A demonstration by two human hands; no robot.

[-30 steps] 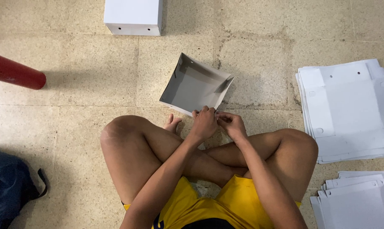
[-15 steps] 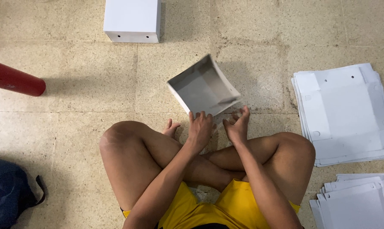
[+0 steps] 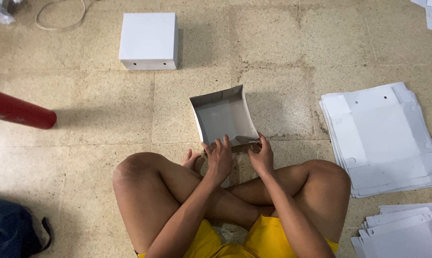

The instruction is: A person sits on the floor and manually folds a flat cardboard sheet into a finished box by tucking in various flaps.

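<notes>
I sit cross-legged on a tiled floor. A half-folded grey-white cardboard box [image 3: 224, 114] rests on the floor in front of my legs, its open side up and its far walls raised. My left hand [image 3: 219, 156] presses on the box's near edge with fingers spread. My right hand [image 3: 262, 155] grips the near right corner, folding a flap inward. Both hands sit side by side at the near wall.
A finished white box [image 3: 149, 40] stands at the far left. A red cylinder [image 3: 19, 110] lies at the left edge. Stacks of flat white cardboard blanks lie at the right [image 3: 383, 136] and lower right [image 3: 403, 230]. A dark bag [image 3: 10, 229] sits lower left.
The box has been turned and lowered from a tilted hold to rest flat on the floor with its opening up. Both hands have moved to its near edge.
</notes>
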